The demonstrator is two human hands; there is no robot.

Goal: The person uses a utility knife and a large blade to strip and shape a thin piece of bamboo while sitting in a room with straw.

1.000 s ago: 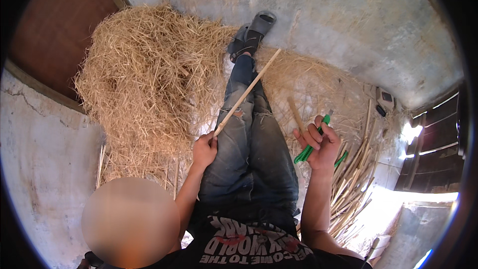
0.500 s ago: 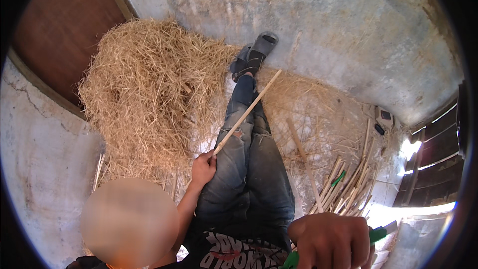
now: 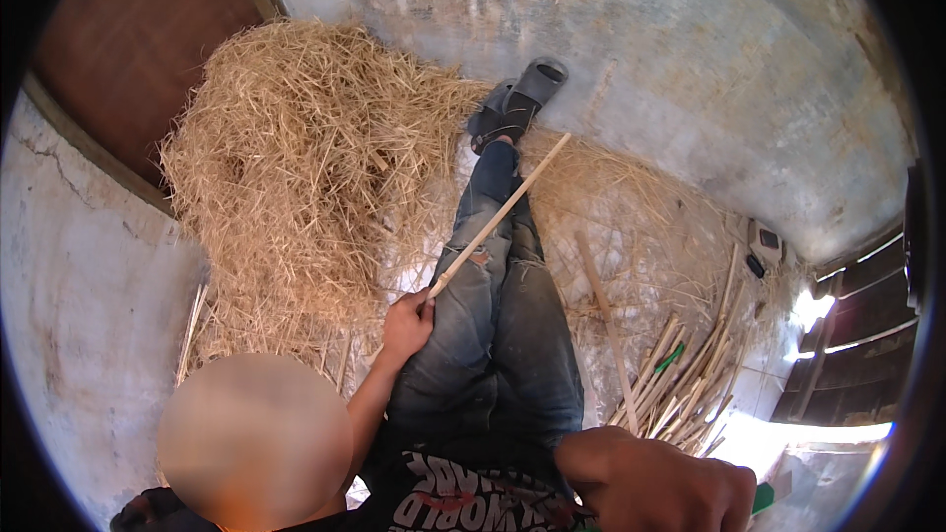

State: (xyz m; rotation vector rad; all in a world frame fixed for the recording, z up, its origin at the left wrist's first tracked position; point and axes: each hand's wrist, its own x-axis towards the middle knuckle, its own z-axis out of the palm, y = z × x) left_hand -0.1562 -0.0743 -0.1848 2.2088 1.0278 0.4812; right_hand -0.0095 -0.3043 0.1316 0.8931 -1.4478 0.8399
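Room opens over the thighs (image 3: 537,355); a stick (image 3: 501,215) bars the left knee (image 3: 484,259).

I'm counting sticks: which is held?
The pale stick slanting over the jeans, gripped in the left hand; the sticks at right lie unheld.

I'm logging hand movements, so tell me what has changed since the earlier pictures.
The right hand moved from beside the legs to the picture's lower edge and turned knuckles up, the green tool now mostly hidden. Nothing was visibly let go or newly grasped. The left hand still holds the stick; the straw pile stayed put.
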